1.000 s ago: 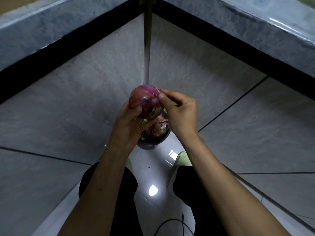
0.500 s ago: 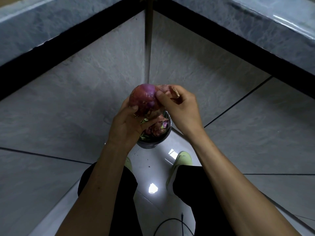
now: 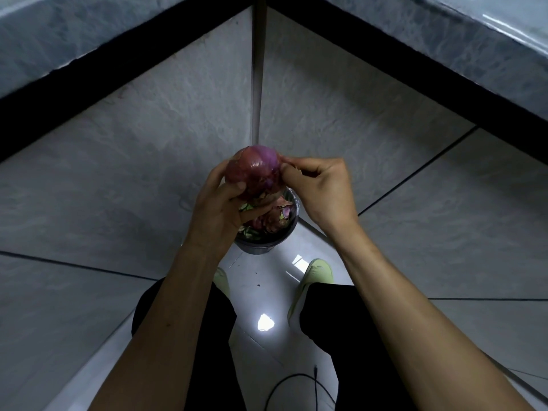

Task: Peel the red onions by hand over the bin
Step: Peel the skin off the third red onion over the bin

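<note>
Your left hand (image 3: 219,209) cups the red onion (image 3: 252,171) from below and the side, its grip curled round the bulb with the thumb pressed on the front, holding it up directly over the dark round bin (image 3: 267,243) on the floor. Your right hand (image 3: 321,189) meets the onion's right side, thumb and fingertips pinching a flap of loose skin there. The bin sits in the corner between your shoes (image 3: 314,277), holding reddish peels and some green scraps.
</note>
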`<state>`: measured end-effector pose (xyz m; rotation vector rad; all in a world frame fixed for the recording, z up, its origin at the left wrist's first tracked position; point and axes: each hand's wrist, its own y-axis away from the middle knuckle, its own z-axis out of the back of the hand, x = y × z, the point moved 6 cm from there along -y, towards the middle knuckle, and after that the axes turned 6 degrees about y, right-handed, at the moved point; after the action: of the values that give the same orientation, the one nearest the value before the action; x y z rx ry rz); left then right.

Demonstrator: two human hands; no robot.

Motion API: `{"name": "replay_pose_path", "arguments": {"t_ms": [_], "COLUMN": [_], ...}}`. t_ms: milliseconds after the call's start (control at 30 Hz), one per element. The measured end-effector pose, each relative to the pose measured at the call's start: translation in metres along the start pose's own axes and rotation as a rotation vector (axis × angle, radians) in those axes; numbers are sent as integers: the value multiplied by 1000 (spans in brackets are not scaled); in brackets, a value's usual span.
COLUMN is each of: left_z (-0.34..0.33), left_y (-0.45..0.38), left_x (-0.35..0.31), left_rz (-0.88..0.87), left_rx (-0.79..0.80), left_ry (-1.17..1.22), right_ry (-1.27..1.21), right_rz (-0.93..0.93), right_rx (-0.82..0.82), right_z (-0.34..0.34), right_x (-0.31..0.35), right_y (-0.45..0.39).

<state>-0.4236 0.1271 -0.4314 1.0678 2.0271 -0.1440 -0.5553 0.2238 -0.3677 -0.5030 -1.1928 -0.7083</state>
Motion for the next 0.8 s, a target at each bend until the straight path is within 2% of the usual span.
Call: {"name": "replay_pose_path", "arguments": {"t_ms": [167,333,533,600,700,800], "left_z": [2,-2,2,11,12,7], "left_y": [1,5,3,2,4,6], "left_x": [1,2,13,12,10,9], "left_rz": [5,105,179,183,203,218], "left_rx": [-24,-70,-116,-211,-294,-324], "left_ry": [-11,61,-63,-58,12,100], "right_ry": [70,102,208,154,-62,-67], "right_rz": [33,-22,-9,-41,-209,-278], "right_rx": [-84,-120,0,27,-5,-33], "right_z": [-4,-1,-13,-16,-15,-13], "right_x": [-10,-22,-20,-19,-27,-37], "right_y": [-2,-10,-7,-5,-6,-11]}}
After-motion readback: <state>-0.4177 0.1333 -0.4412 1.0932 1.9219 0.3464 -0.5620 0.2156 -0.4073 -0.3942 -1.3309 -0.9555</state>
